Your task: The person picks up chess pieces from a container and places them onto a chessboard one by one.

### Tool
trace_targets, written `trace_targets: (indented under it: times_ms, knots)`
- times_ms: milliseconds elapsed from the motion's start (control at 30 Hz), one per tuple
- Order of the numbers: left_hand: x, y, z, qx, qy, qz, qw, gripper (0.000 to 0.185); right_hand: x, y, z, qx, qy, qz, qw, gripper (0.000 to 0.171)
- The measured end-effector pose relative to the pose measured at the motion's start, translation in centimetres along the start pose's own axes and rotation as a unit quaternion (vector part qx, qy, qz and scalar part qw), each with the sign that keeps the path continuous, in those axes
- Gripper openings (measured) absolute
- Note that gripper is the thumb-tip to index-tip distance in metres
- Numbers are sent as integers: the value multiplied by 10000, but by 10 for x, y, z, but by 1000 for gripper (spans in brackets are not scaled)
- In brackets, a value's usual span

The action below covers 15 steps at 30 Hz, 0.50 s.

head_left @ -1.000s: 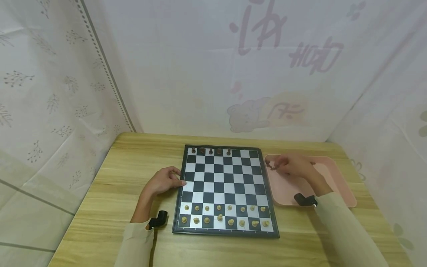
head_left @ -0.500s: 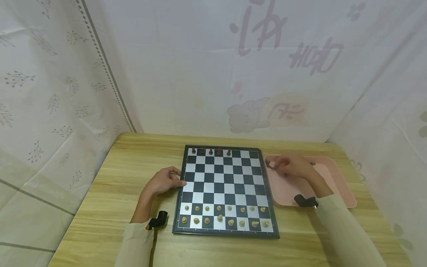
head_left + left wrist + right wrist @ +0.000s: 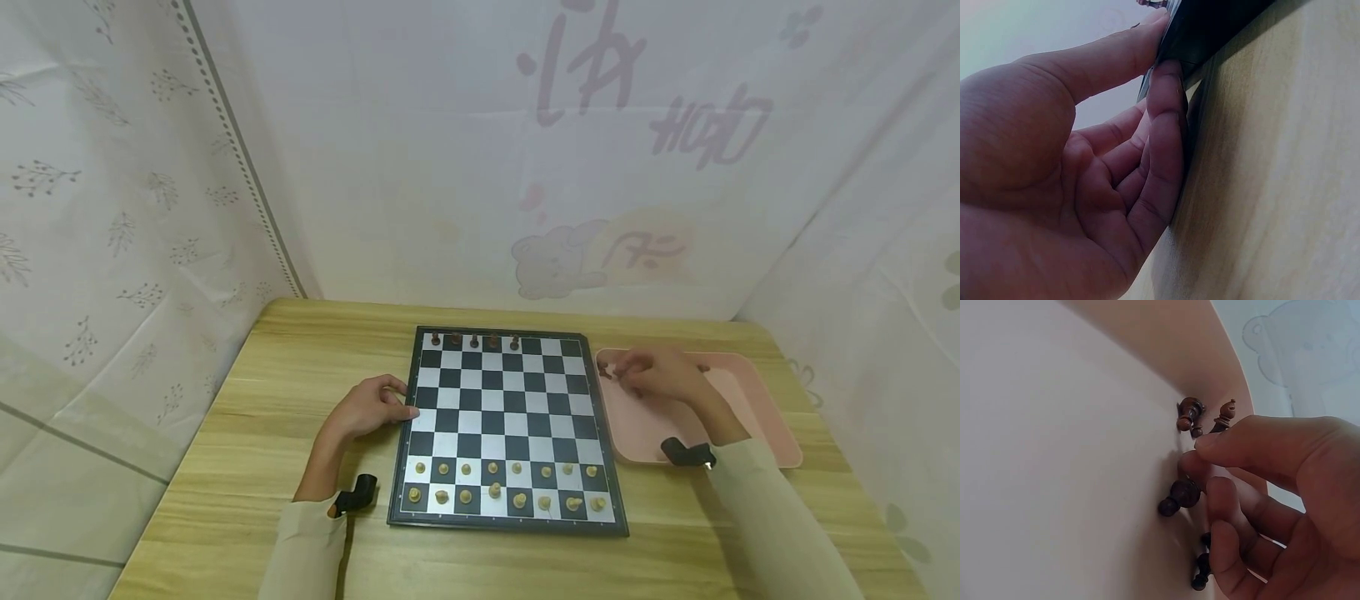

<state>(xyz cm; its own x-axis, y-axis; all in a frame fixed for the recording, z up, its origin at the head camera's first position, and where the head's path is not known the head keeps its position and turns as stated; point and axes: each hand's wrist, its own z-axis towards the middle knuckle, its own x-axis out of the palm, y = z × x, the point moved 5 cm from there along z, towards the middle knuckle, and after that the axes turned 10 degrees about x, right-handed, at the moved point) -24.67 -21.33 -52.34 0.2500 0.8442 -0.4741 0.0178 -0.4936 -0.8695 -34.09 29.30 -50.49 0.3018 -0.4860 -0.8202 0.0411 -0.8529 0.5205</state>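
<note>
Pinching a dark chess piece (image 3: 1180, 496) inside the pink tray (image 3: 750, 400), right hand (image 3: 660, 375); left hand (image 3: 367, 408) presses straight fingers against the chessboard (image 3: 502, 417) edge.

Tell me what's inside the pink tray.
Dark brown chess pieces lie in the pink tray, with the right hand reaching among them. The hand covers some pieces, so their number is unclear.

the table (image 3: 225, 467) is pale wood with visible grain, matt. the chessboard (image 3: 502, 417) looks smooth, slightly glossy. the pink tray (image 3: 1054, 456) is smooth matt plastic. the dark pieces (image 3: 1180, 495) look like polished wood.
</note>
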Motion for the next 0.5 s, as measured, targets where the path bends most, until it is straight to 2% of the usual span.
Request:
trace_targets:
  times_ms: [300,500]
  knots:
    - [0,0,0,-6,7,-11,10000,44,-1,-2,0,239,51,271,9993,23]
    - [0,-1,0,68,15,56,10000,44,-4,0,-3,93,91,745,9971,22]
